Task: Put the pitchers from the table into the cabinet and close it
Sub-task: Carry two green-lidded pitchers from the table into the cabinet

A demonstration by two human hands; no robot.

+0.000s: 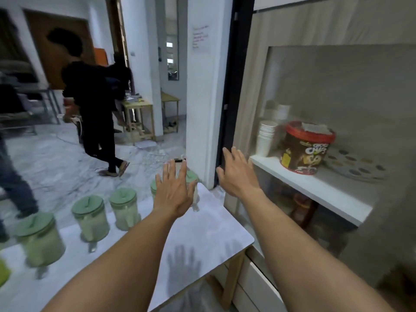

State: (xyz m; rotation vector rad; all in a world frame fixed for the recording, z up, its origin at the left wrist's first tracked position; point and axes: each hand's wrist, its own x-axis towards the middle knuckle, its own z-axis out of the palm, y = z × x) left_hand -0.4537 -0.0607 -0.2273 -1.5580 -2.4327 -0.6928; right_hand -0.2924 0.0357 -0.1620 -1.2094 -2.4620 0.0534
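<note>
Several clear pitchers with green lids stand in a row on the white table (216, 230): one at the left (39, 238), one further right (90, 218), another (125, 208), and one mostly hidden behind my left hand (191, 176). My left hand (174, 191) hovers above the table with straight spread fingers and holds nothing. My right hand (237, 172) reaches out open, its fingertips at the dark left edge of the cabinet (227, 109). The cabinet's glass door (337, 86) shows a white shelf (315, 188) behind it.
On the shelf stand stacked paper cups (266, 138), a brown cereal tub with a red lid (306, 148) and a dotted plate (358, 165). A white wall pillar (202, 86) rises left of the cabinet. People in dark clothes (94, 104) walk across the marble floor beyond the table.
</note>
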